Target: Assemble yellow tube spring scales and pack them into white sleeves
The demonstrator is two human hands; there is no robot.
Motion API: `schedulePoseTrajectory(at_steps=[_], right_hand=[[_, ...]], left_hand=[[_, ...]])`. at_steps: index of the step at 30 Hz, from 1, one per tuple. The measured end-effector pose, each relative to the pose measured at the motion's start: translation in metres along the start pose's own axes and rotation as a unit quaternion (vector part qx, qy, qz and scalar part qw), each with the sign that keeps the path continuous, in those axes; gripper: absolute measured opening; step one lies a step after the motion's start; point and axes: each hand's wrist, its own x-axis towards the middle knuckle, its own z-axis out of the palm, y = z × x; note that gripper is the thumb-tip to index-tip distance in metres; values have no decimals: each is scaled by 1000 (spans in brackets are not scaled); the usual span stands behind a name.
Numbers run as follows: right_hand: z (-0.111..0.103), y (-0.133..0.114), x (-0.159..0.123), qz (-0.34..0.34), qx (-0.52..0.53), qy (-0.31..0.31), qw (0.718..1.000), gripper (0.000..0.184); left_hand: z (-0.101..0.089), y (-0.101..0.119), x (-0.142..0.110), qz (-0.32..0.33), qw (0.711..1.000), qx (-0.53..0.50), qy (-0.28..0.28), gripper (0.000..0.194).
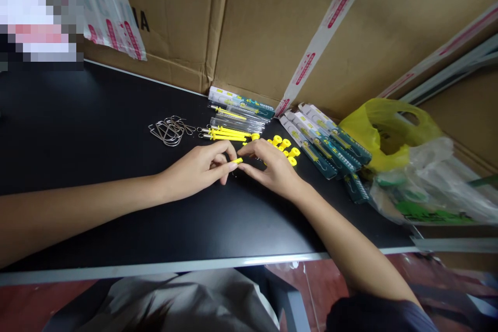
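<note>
My left hand [210, 164] pinches a small yellow plastic piece [237, 161] between thumb and forefinger, low over the black table. My right hand [272, 166] meets it from the other side, thumb and forefinger curled close to the piece's right end; whether they grip it or something tiny is hidden. Just beyond the hands lie yellow rods with metal ends [225, 134] and clear plastic tubes [241, 122]. Several yellow spool-shaped caps [286, 143] are scattered behind my right hand, which partly covers them. A heap of bent metal hooks [171, 129] lies left of the rods.
Printed narrow boxes [319, 140] are piled at the right, and another box [241, 100] lies against the large taped carton [257, 26] at the back. Yellow [385, 129] and clear plastic bags [431, 181] sit at the far right. The table's pale front edge [194, 265] runs nearest me.
</note>
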Motion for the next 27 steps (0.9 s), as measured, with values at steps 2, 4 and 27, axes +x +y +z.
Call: schedulePoseTrajectory(at_steps=[2,4,27], right_hand=[[1,-1,0,3,25,-5,1000,10],[2,-2,0,18,58,-4,998,7],[1,1,4,322,309,42,894,33]], left_hand=[[0,0,0,-8,1000,-11,-6,14],[0,0,0,-18,999,-23,-13,17],[-21,-2,23,-80,874,-397,268,20]])
